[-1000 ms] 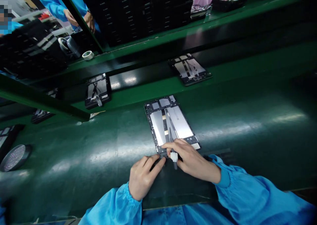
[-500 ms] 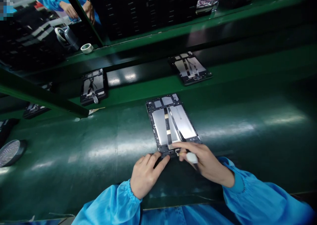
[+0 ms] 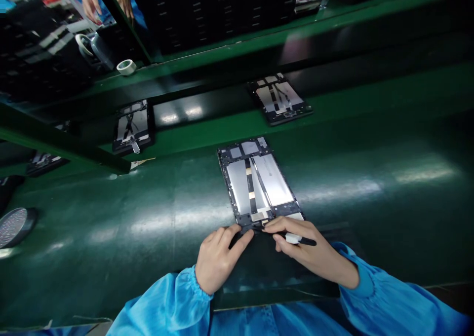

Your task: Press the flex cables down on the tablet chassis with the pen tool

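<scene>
An opened tablet (image 3: 259, 183) lies back-up on the green bench, its silver battery cells and a black ribbon cable showing. My left hand (image 3: 218, 259) rests at the tablet's near edge, fingers curled and pressing its bottom left corner. My right hand (image 3: 307, 249) is closed around a thin dark tool with a white band (image 3: 294, 238). The tool lies almost level, its tip at the tablet's bottom edge by the connector. Both sleeves are bright blue.
Two more opened tablets (image 3: 280, 97) (image 3: 132, 126) lie on the black conveyor strip behind. A tape roll (image 3: 126, 67) sits on the upper green shelf, a round dish (image 3: 15, 226) at far left. Another person's hands (image 3: 89, 5) work at top left.
My right hand has swung the tool from upright to nearly level and shifted slightly right. The left hand stays at the tablet's near corner. The view has tilted a little.
</scene>
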`<state>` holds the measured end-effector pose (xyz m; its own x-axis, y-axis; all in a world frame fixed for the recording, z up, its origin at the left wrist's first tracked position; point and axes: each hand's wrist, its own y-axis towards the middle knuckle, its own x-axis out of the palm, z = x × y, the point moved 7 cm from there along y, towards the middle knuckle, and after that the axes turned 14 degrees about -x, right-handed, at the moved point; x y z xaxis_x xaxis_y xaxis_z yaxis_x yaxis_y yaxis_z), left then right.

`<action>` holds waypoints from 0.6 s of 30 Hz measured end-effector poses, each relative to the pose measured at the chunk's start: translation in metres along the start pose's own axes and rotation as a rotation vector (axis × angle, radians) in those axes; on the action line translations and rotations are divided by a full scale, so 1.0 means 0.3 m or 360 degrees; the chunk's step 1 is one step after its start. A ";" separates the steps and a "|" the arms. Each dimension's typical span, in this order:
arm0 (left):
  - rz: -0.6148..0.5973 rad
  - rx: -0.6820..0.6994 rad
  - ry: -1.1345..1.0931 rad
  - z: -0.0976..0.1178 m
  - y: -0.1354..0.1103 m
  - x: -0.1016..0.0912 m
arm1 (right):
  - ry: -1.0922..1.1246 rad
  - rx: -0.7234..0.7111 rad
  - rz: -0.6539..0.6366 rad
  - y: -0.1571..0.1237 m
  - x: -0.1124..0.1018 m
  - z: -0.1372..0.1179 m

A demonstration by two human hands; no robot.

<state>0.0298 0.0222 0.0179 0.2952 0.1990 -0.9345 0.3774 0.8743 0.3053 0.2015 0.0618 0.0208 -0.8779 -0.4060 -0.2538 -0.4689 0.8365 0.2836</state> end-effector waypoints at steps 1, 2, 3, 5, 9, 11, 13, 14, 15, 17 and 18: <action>0.0001 0.0002 0.0001 -0.001 0.000 0.001 | -0.0020 0.0032 0.0026 -0.006 -0.013 0.009; 0.0002 0.0005 0.0004 -0.001 -0.001 0.001 | -0.0039 0.0078 0.0053 -0.013 -0.027 0.021; 0.0006 0.0009 0.0007 -0.002 -0.001 0.001 | -0.0050 0.0132 0.0073 -0.023 -0.038 0.035; 0.0016 0.0012 0.0010 -0.003 0.000 0.000 | -0.0041 0.0224 0.0101 -0.040 -0.054 0.058; 0.0019 0.0015 -0.0012 -0.003 0.004 -0.004 | 0.0076 0.0222 0.0077 -0.038 -0.038 0.056; 0.0015 0.0020 -0.0018 -0.002 0.006 -0.006 | 0.0117 0.0166 0.0020 -0.020 -0.014 0.040; 0.0019 0.0023 -0.0012 -0.001 0.007 -0.009 | 0.0121 0.0113 -0.0022 -0.001 0.005 0.026; 0.0023 0.0024 -0.0004 0.000 0.007 -0.011 | 0.0119 0.0098 -0.0031 0.006 0.010 0.023; 0.0026 0.0025 0.0008 0.000 0.007 -0.011 | 0.0117 0.0094 -0.0033 0.009 0.012 0.023; 0.0033 0.0028 0.0033 0.000 0.005 -0.011 | 0.0104 0.0128 -0.0017 0.007 0.004 0.032; 0.0033 0.0030 0.0043 0.000 0.004 -0.010 | 0.0093 0.0158 -0.0001 0.001 -0.005 0.039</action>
<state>0.0294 0.0227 0.0211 0.2798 0.2291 -0.9323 0.3877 0.8614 0.3281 0.2039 0.0669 0.0105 -0.8830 -0.4251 -0.1988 -0.4603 0.8673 0.1897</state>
